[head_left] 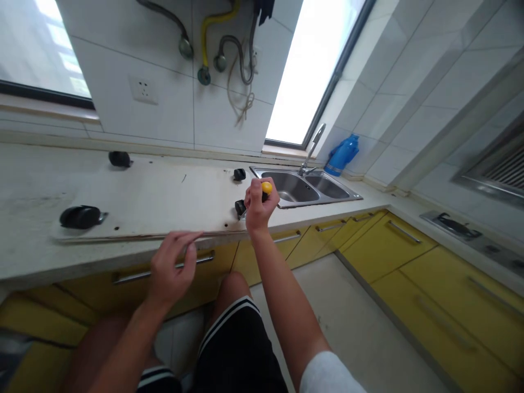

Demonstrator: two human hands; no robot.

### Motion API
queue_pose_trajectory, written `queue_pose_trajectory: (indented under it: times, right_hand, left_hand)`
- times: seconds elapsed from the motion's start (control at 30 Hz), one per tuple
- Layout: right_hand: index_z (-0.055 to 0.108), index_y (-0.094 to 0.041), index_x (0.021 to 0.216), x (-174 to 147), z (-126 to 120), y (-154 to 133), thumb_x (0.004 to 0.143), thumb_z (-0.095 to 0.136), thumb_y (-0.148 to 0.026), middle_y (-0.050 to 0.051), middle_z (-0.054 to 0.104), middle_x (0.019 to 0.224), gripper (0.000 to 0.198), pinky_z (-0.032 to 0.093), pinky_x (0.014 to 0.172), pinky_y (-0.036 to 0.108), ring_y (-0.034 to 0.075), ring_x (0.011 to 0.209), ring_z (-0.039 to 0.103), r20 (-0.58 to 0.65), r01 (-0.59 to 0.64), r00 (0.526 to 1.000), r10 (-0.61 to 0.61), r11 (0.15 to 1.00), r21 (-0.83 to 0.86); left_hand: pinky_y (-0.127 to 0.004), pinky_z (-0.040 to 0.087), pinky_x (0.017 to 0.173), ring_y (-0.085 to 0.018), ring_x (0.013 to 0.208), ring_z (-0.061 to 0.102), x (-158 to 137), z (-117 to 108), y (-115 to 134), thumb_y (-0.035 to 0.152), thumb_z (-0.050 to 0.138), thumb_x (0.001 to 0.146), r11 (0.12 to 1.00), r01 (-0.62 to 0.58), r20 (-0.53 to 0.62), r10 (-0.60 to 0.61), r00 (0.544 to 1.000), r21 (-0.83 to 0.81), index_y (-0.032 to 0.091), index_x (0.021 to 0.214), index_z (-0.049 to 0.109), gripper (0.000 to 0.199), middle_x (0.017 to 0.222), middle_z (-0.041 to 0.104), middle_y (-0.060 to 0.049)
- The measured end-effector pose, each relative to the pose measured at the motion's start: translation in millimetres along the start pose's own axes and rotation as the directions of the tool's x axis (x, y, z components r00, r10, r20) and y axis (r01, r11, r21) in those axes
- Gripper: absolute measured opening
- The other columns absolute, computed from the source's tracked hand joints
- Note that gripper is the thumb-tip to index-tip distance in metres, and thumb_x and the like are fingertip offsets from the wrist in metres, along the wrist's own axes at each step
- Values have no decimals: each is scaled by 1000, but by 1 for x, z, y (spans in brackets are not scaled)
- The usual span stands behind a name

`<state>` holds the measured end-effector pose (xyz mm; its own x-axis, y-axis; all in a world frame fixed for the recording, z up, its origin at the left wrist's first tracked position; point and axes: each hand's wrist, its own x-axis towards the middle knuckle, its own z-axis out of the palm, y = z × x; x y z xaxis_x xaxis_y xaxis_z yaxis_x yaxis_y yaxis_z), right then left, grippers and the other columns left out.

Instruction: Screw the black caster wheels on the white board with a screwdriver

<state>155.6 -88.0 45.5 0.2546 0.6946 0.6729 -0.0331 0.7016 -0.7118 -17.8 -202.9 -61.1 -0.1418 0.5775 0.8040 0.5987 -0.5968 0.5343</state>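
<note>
A white board (164,202) lies on the countertop, with black casters near its corners. My right hand (258,206) is closed around a screwdriver (266,189) with a yellow-ended handle; its shaft is mostly hidden. That fist is right beside the front right caster (240,208). Behind it stands the back right caster (239,174). On the left are the larger-looking front caster (81,217) and a back caster (119,159). My left hand (172,267) is open at the board's front edge, fingertips touching or very near it. Small dark holes show near the casters.
A double steel sink (286,188) with a faucet (311,150) is to the right, and a blue thermos (343,155) stands behind it. Yellow drawers (393,240) run below the counter. A gas hob (456,225) sits at far right. Hoses (208,33) hang on the wall.
</note>
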Motion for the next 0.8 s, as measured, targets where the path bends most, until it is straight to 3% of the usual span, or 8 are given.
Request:
queue_pose_trajectory:
  times: [0.07,0.13,0.3,0.37,0.43,0.53,0.7,0.8]
  right_hand:
    - [48,-23,86,-2,0,0,101,66,-83,-7,45,68,65,41,59,23,7,60,43,24,13,1000,-13,1000,-23]
    - [51,-21,85,-5,1,-1,102,68,-80,-6,47,70,64,43,63,22,6,64,44,57,30,998,-28,999,-36]
    - [56,-17,83,-8,8,-8,104,74,-68,-6,51,73,58,48,69,22,7,68,48,136,82,988,-73,995,-62]
    - [58,-17,84,-6,11,-9,106,74,-66,-5,52,74,56,49,70,22,7,68,48,151,87,986,-74,993,-80]
    - [60,-16,86,-2,14,-9,106,74,-64,-5,53,75,53,50,70,22,6,69,49,155,84,985,-69,992,-93]
    - [62,-16,89,3,17,-6,107,74,-61,-5,54,77,51,50,69,21,6,69,49,162,75,985,-61,994,-84]
    - [67,-14,99,5,17,4,108,73,-59,-3,61,84,46,54,71,21,7,73,55,171,35,985,-27,998,-45]
    - [68,-14,104,8,15,9,109,72,-59,-2,63,87,45,55,69,21,6,73,57,170,4,985,-2,1000,-11]
  left_hand:
    - [-40,64,97,-25,98,79,-52,-23,-1,30,74,107,985,173,-58,-172,983,-2,23,117,85,17,108,83,-7]
    - [-41,67,86,-27,88,80,-101,-45,-8,46,83,97,911,411,-67,-412,909,-33,25,107,88,24,101,86,-6]
    - [-65,67,111,-43,104,85,-182,-93,-18,59,96,66,545,829,-170,-835,524,-122,25,87,90,41,98,90,-12]
    - [-68,59,125,-43,113,86,-183,-103,-10,52,100,66,412,870,-168,-910,379,-270,23,94,92,41,104,91,-12]
    - [-62,54,132,-38,120,85,-165,-105,5,45,100,72,304,807,-96,-950,297,-507,22,103,92,39,114,92,-12]
    - [-45,57,130,-30,139,80,-117,-101,38,48,87,96,141,562,95,-925,369,-815,24,120,92,35,143,86,-11]
    - [-45,42,142,-30,171,51,-52,-94,97,69,50,117,-141,396,398,-591,702,-907,23,153,81,67,174,64,-12]
    - [-46,28,149,-32,179,37,-38,-88,119,80,40,116,-202,403,450,-471,759,-892,22,159,77,81,180,57,-11]
